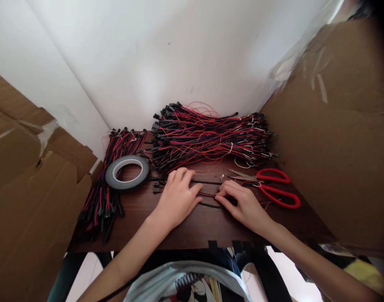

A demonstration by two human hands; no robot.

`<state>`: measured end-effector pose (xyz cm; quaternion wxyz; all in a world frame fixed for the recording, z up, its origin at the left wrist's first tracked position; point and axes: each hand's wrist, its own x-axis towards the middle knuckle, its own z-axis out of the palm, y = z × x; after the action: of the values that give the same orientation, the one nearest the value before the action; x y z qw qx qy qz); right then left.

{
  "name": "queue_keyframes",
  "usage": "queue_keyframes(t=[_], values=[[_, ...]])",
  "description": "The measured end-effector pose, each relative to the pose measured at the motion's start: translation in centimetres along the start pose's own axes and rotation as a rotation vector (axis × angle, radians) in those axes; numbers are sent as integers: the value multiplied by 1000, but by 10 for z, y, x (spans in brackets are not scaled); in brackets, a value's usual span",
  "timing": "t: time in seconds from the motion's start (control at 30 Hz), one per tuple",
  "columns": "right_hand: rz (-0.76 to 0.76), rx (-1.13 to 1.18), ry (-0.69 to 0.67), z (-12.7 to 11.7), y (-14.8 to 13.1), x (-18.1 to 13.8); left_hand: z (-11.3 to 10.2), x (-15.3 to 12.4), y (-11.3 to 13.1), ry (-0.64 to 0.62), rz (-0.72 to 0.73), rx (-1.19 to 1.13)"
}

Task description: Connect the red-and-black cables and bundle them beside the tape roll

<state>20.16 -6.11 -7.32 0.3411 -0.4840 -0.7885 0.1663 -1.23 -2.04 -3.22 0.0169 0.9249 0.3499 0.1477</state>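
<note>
My left hand (pixel 178 195) lies palm down on the dark wooden table (pixel 192 228), fingers stretched over a few loose red and black wires (pixel 207 193). My right hand (pixel 242 201) is just to the right, its fingertips pinched together on the same wires. A large bundle of red and black wires with black connectors (pixel 211 136) lies behind both hands, against the wall.
A roll of grey tape (pixel 127 172) lies left of my left hand. A second wire bundle (pixel 108 176) runs along the table's left edge. Red-handled scissors (pixel 267 186) lie right of my right hand. Cardboard sheets (pixel 336 138) stand on the right side, more cardboard (pixel 28 188) on the left.
</note>
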Motion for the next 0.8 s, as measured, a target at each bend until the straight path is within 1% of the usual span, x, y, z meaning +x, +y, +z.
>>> queue_keyframes(t=[0.1,0.2,0.33,0.43,0.6,0.73,0.8], values=[[0,12,4,1,0,0,8,14,10,-124,58,-91],[0,25,4,1,1,0,17,23,14,-156,26,-185],[28,62,-7,0,2,-1,26,24,10,-95,-21,-375],[82,125,-48,-5,4,-2,30,23,8,-52,-51,-485],[139,171,-79,-9,5,-2,34,23,8,-30,-68,-534],[144,134,-58,-6,4,-1,36,23,5,-18,-62,-562],[140,119,-39,-5,2,-1,32,22,4,13,-51,-572]])
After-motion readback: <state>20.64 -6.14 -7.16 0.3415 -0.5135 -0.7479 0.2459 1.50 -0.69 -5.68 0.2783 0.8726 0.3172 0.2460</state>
